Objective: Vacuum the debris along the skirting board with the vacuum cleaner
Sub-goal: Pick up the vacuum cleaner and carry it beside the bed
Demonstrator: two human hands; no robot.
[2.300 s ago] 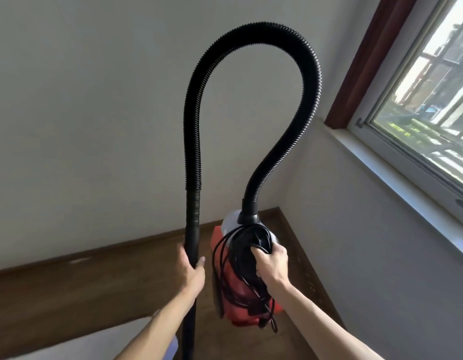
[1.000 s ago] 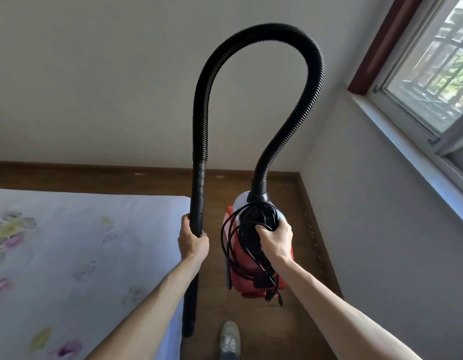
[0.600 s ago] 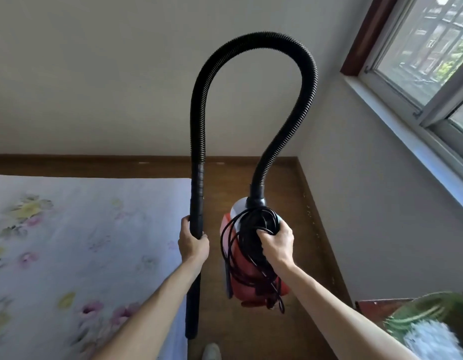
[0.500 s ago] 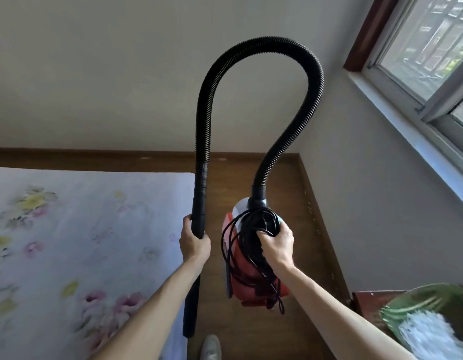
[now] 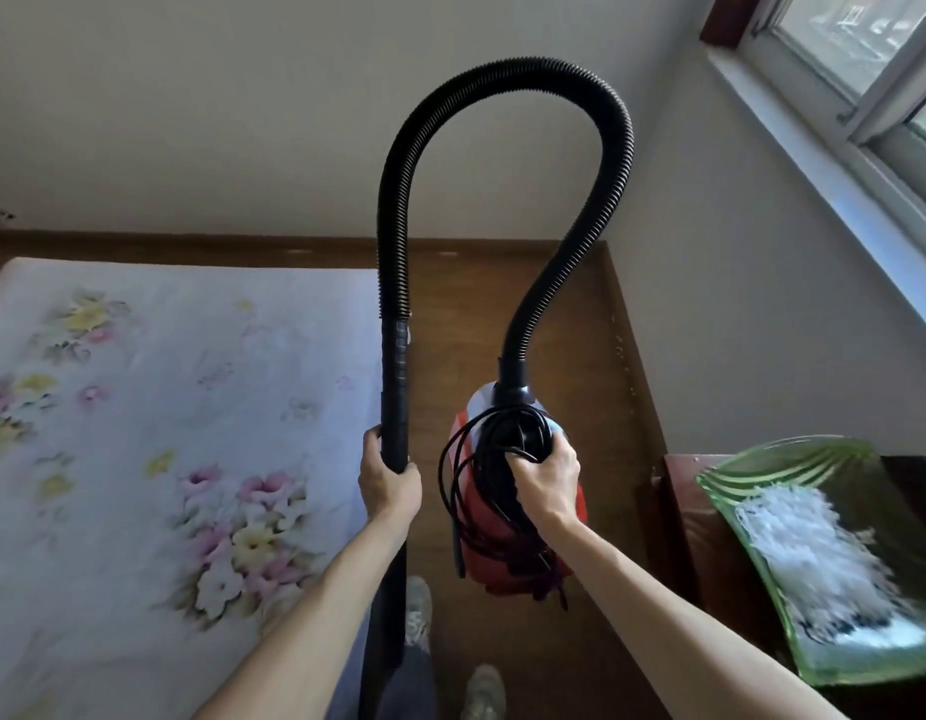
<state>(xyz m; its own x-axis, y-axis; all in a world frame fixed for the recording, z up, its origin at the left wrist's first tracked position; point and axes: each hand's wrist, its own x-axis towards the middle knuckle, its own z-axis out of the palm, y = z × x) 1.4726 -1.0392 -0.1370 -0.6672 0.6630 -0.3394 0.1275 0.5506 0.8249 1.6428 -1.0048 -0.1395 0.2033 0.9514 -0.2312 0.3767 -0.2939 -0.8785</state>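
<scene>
Left hand [image 5: 390, 483] is gripping the rigid black plastic wand [image 5: 395, 397], fingers and thumb wrapped fully round it. The wand is standing near upright beside the edge of the white mattress with a faded floral print [image 5: 138, 433]. Its lower end is passing behind the left forearm; the tip is not clear.

Right hand [image 5: 546, 480] is curling round the top handle of the red canister vacuum cleaner [image 5: 489, 571], also pinning loops of the black power cord [image 5: 450, 491] bundled over the body. Cannot tell whether the canister is touching the floor.

The black corrugated hose [image 5: 502, 77] is arching high from the top of the wand, over and down into the front of the canister.

The vacuum cleaner is sitting over the brown wooden floor [image 5: 570, 324], between the mattress and the right wall, near the room corner. The dark brown wooden skirting board [image 5: 629, 356] is running along that wall, with pale specks of debris [image 5: 617, 350] showing against it, well apart from the wand.

At lower right, a dark red wooden cabinet [image 5: 684, 511] is carrying a green ribbed glass dish [image 5: 814, 459] holding white shredded material [image 5: 814, 553], blurred. A white-framed window [image 5: 866, 54] is showing at upper right. Two pale shoes [image 5: 418, 610] are standing on the floor below the arms.
</scene>
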